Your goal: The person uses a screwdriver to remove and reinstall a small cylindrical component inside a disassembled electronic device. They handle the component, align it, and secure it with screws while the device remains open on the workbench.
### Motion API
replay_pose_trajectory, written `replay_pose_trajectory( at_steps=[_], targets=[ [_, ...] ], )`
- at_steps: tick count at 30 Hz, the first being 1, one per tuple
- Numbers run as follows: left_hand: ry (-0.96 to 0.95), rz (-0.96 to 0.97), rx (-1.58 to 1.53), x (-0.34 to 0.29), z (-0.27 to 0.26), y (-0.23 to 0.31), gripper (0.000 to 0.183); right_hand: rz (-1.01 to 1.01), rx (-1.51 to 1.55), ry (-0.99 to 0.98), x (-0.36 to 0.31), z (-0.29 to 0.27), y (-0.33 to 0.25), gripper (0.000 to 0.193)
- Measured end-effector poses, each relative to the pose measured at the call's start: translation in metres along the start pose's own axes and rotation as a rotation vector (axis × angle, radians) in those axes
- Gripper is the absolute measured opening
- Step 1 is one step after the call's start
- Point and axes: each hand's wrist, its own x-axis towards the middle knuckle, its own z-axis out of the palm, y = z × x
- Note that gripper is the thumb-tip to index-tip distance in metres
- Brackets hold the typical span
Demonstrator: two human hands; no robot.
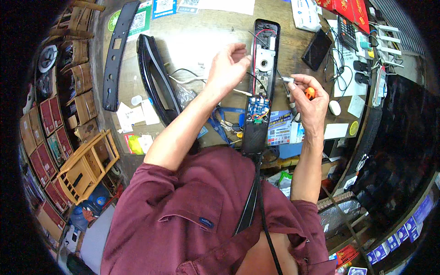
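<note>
A long black electronic lock housing (274,68) lies lengthwise in front of me, its inside facing up. Inside it are a metal lock mechanism (264,57), red and black wires, and a blue circuit board (259,106) at the near end. My left hand (230,65) is at the housing's left edge, fingers loosely bent and thumb apart from them; nothing shows in its grasp. To the right of the housing, my right hand (309,97) is closed round a screwdriver (310,93) with an orange handle. Its silver front end points toward the mechanism.
A curved black cover (156,75) and a flat black plate (120,55) with holes lie to the left. On the right are a black phone (316,49), a white mouse (334,107), a calculator (347,33) and tangled cables. A wooden chair (89,167) stands at lower left.
</note>
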Motion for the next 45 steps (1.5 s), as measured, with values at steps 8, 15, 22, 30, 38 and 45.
replay_pose_trajectory(
  at_steps=[8, 15, 22, 30, 38, 45],
  targets=[
    [-0.333, 0.089, -0.324, -0.068, -0.009, 0.041, 0.023, 0.018, 0.444, -0.085, -0.021, 0.006, -0.007, 0.023],
    [-0.307, 0.202, -0.317, -0.09, -0.005, 0.045, 0.021, 0.039, 0.569, -0.075, -0.042, 0.01, -0.009, 0.023],
    [-0.268, 0.387, -0.141, -0.105, -0.007, 0.052, 0.017, 0.025, 0.581, -0.051, -0.064, 0.013, -0.011, 0.025],
    [-0.274, 0.489, -0.096, -0.118, -0.01, 0.054, 0.013, -0.02, 0.541, -0.03, -0.084, 0.013, -0.017, 0.023],
    [-0.295, 0.44, -0.175, -0.13, -0.014, 0.055, 0.013, -0.074, 0.454, 0.003, -0.101, 0.016, -0.025, 0.024],
    [-0.376, 0.181, -0.349, -0.139, -0.02, 0.045, 0.018, -0.136, 0.212, 0.092, -0.118, 0.027, -0.032, 0.021]
  ],
)
